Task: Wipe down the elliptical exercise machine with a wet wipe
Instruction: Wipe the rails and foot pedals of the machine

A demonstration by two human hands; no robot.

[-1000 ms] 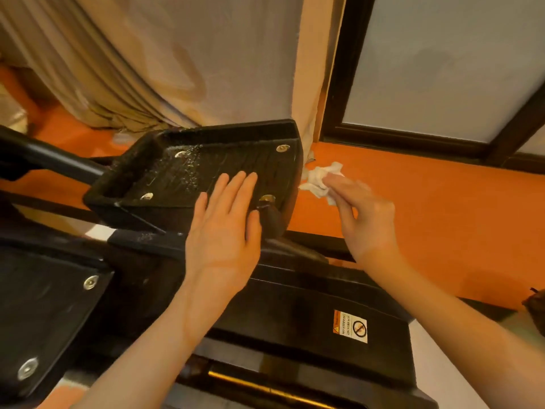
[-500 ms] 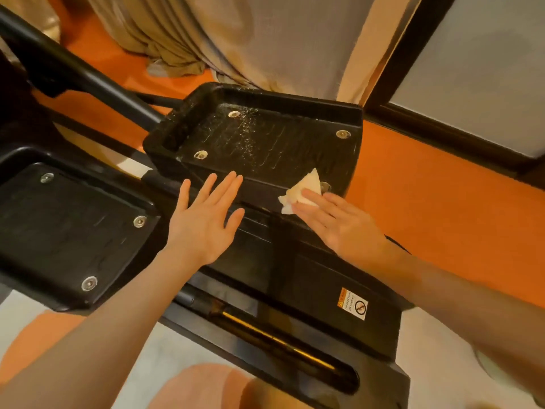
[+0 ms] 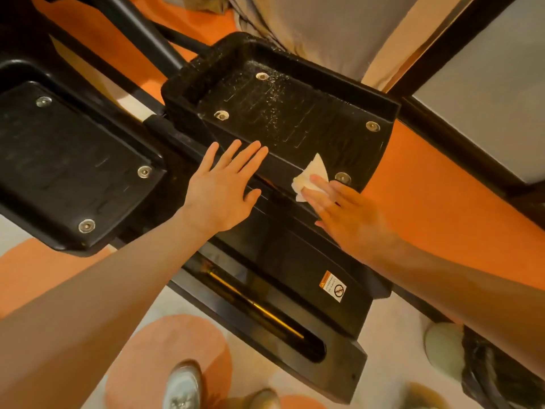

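Observation:
The black elliptical machine fills the view. Its right foot pedal is a dusty tray with silver bolts; the left pedal lies lower left. My right hand presses a crumpled white wet wipe flat under its fingers against the near rim of the right pedal. My left hand rests with spread fingers on the same rim and the bar beside it, holding nothing. A black base cover with a warning sticker lies below both hands.
Orange floor runs along the right, with a dark-framed window and beige curtain behind. A black crank arm slants at the upper left. Shoes and an orange patterned rug are below; a dark bag sits lower right.
My right hand brought the wipe from beside the pedal onto its near rim. My left hand slid back off the pedal floor to the rim. The view tilted downward.

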